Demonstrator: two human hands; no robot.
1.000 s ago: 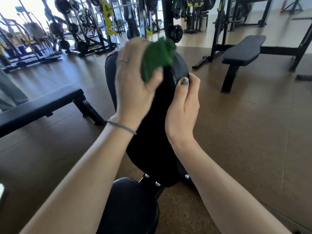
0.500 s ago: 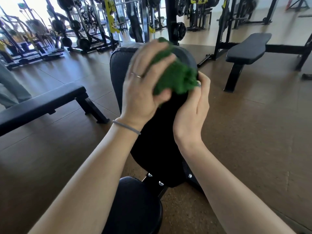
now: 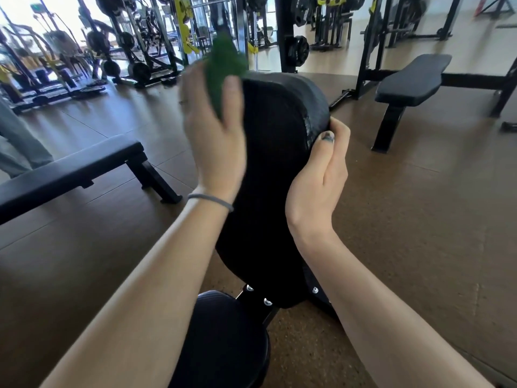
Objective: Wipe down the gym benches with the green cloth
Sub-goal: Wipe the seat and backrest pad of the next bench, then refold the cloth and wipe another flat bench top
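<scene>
Floor: brown rubbery gym flooring, takes up most of the shot.
Racks: black frames with weight plates and yellow bits along the back, pretty blurry so can't say much more.
Incline bench: the big one front and centre, black padded backrest tilted up and away from the camera, its top end rounded.
Seat pad: black, rounded, right below the backrest at the bottom of the shot, a few silver bolts showing on the bracket between the two.
Flat bench on the left: black pad on a black leg, sitting well apart from the incline one.
Flat bench on the right: same deal, black, further back, next to a rack upright.
Left hand: up at the left edge of the backrest near the top, fingers and thumb closed on the cloth, motion-blurred.
Right hand: wrapped around the right edge of the backrest, thumb on the front side with dark nail polish, so it's clamped on the pad.
Green cloth: bunched in the left hand, poking out above it, right against the top left corner of the backrest.
Hair tie: grey band on the left wrist.
</scene>
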